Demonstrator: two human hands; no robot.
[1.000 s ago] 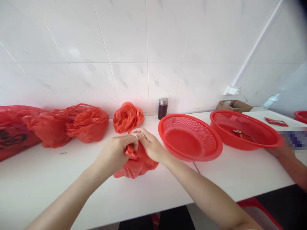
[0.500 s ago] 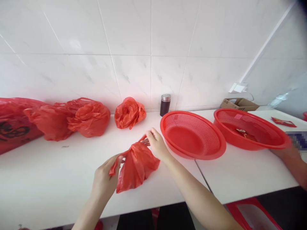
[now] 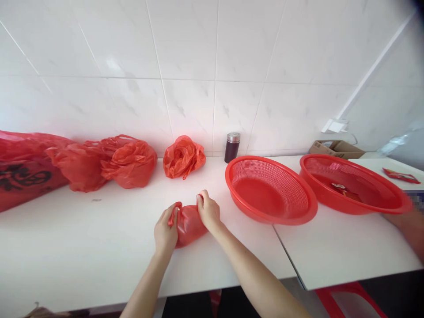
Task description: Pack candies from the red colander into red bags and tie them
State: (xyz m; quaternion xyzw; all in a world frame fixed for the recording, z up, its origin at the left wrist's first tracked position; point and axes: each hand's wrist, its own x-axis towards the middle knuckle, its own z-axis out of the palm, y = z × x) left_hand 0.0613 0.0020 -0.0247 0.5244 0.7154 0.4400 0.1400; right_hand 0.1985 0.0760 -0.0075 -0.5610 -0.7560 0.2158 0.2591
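Note:
A small red plastic bag (image 3: 188,224) rests on the white counter (image 3: 82,247) between my hands. My left hand (image 3: 165,232) grips the bag's left handle, and my right hand (image 3: 208,212) pinches its right handle. The two hands are close together, with the bag bunched low on the counter. An empty red mesh basket (image 3: 270,191) stands just right of my right hand.
A second red basket (image 3: 356,184) holding small packets sits further right, with another person's arm (image 3: 409,227) beside it. Red bags lie at the back: one crumpled (image 3: 183,157), a bigger bundle (image 3: 112,162), a large printed one (image 3: 23,170). A dark jar (image 3: 232,148) and a cardboard box (image 3: 336,149) stand by the wall.
My hands had pulled the bag's handles apart and lifted it; now they have come together and lowered the bag onto the counter.

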